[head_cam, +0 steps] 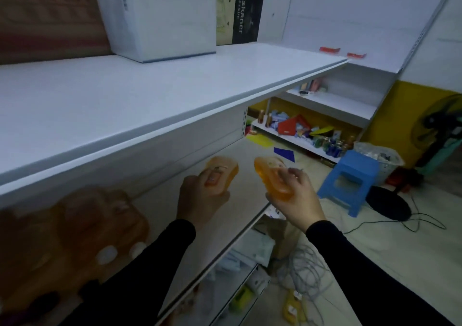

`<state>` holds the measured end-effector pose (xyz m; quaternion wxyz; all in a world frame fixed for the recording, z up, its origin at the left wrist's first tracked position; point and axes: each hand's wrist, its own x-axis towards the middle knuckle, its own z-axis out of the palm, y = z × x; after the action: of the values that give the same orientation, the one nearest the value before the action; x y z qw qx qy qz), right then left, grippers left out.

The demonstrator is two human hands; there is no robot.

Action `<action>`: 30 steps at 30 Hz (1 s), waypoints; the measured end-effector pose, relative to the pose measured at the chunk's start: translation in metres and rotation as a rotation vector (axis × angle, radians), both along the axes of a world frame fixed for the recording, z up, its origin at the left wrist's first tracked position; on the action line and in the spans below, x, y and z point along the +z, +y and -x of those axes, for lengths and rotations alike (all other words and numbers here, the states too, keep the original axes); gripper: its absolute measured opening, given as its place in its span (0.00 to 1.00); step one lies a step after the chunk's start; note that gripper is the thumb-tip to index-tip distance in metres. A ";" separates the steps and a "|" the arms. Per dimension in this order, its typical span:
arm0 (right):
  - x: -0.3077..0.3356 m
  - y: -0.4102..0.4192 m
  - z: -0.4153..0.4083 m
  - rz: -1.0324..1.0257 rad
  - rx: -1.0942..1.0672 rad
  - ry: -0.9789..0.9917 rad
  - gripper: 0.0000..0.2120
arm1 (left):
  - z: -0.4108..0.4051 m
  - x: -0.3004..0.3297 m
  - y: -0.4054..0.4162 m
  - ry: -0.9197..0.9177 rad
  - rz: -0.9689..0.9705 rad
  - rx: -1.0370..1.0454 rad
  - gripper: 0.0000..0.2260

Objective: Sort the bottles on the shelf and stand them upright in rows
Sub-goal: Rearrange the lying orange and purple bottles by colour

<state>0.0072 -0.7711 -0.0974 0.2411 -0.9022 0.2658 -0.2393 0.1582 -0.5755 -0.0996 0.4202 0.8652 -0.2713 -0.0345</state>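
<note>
Translucent glossy orange plastic bottles [221,173], smooth matt white shelf [125,115], blue plastic stool [350,178]

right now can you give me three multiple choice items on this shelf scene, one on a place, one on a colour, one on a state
1. Where does the white box stand?
A. on the top shelf
B. on the floor
C. on the stool

2. What colour is the plastic stool?
A. red
B. blue
C. green

3. What are the hands doing?
A. both hang idle
B. only one holds a bottle
C. each holds an orange bottle

Answers: 1 A, it sits on the top shelf. 2 B, plainly blue. 3 C, left hand grips the left bottle, right hand the right bottle.
</note>
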 end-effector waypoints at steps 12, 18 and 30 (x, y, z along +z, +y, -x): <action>-0.043 -0.161 -0.116 -0.078 0.422 0.146 0.34 | -0.012 -0.044 -0.153 0.099 -0.119 0.378 0.36; -0.050 -0.194 -0.158 -0.107 0.635 0.132 0.26 | -0.013 -0.048 -0.200 0.070 -0.140 0.337 0.32; -0.057 -0.210 -0.230 -0.003 0.807 0.241 0.24 | -0.045 -0.038 -0.222 0.139 -0.252 0.440 0.34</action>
<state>0.2373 -0.9811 -0.1540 0.2842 -0.9551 -0.0823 -0.0179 0.2034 -0.7975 -0.1375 0.3243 0.9445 -0.0406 -0.0348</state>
